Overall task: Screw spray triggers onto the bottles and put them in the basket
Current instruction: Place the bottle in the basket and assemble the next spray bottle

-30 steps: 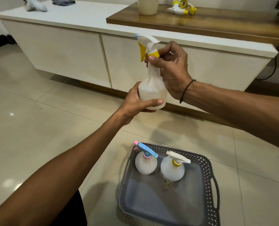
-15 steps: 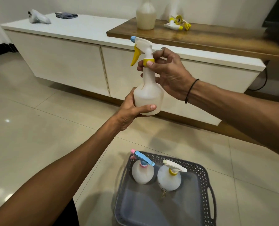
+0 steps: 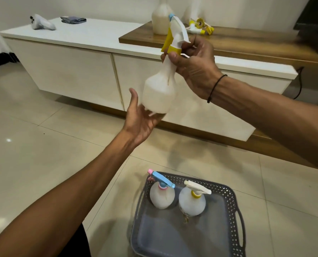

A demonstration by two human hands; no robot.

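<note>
**One camera on the head, looking down and ahead**

I get just one view. It sits on the person's head and looks forward and down. It is a wide view, so straight lines bend at the edges. Both arms reach out from the bottom. The left hand (image 3: 141,115) and right hand (image 3: 193,65) are close, in the middle. The gray basket (image 3: 234,201) sits low on the floor, near the bottom edge. The long white cabinet (image 3: 76,71) stands farther off, across the top.

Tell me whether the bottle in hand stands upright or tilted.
Tilted. The bottle leans, its base toward the open left hand, its yellow collar pinched in the right hand.
</note>
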